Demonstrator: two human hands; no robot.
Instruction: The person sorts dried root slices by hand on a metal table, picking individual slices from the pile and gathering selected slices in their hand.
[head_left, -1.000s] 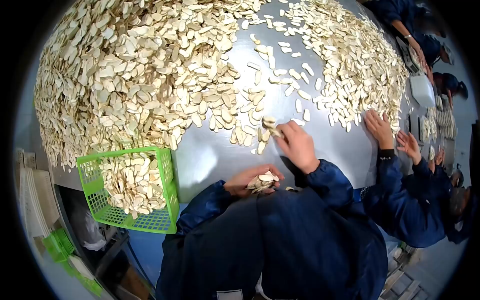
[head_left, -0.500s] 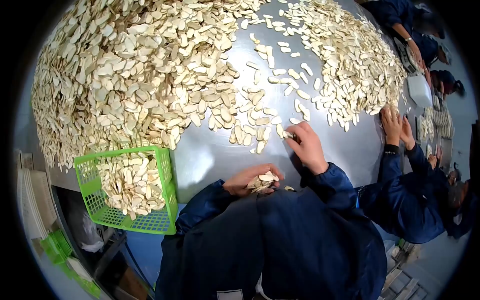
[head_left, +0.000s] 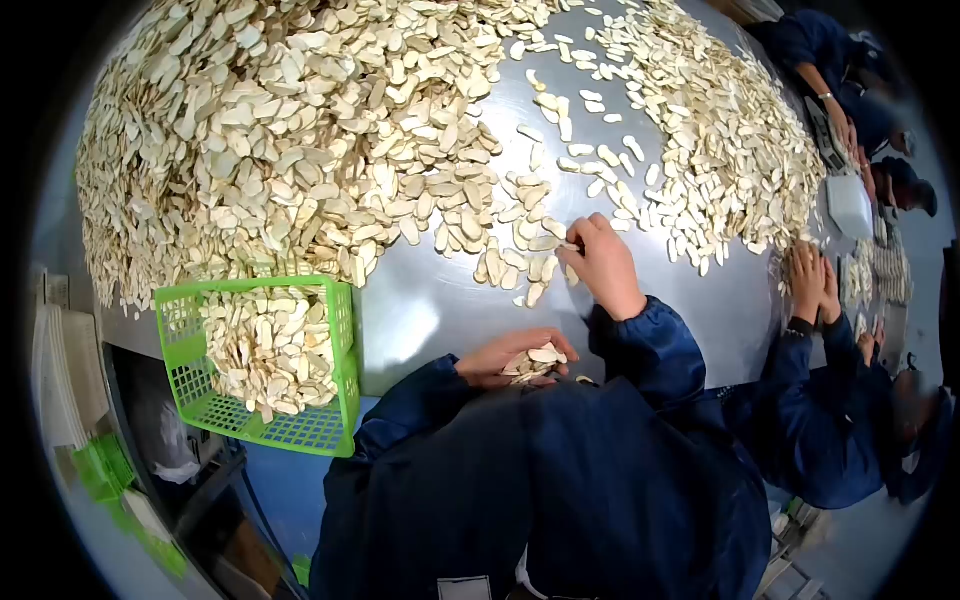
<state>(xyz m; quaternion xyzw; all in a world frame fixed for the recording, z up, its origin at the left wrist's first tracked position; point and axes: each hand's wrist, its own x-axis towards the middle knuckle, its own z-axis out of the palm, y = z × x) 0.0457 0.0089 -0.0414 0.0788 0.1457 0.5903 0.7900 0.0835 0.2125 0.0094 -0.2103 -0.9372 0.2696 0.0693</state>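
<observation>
Pale dried slices (head_left: 300, 130) form a large heap on the metal table (head_left: 400, 315) at the left. My left hand (head_left: 508, 357) is cupped close to my body, its fingers curled round several slices (head_left: 537, 363). Out over the table, my right hand (head_left: 604, 266) pinches a slice by its end, beside a few loose slices (head_left: 535, 235). A smaller heap of slices (head_left: 735, 150) spreads to the right. The green basket (head_left: 345, 375) stands tilted at the table's left front edge with slices in it.
At the right, a co-worker's hands (head_left: 812, 283) are close together beside the smaller heap. Farther back are other people in dark blue, a white container (head_left: 849, 206) and a scale. Stacked trays (head_left: 65, 375) and green baskets (head_left: 105, 468) stand at the lower left.
My right hand has moved slightly up and left, toward the loose slices. My left hand keeps its slices. The co-worker's hands have come together. The view has shifted slightly.
</observation>
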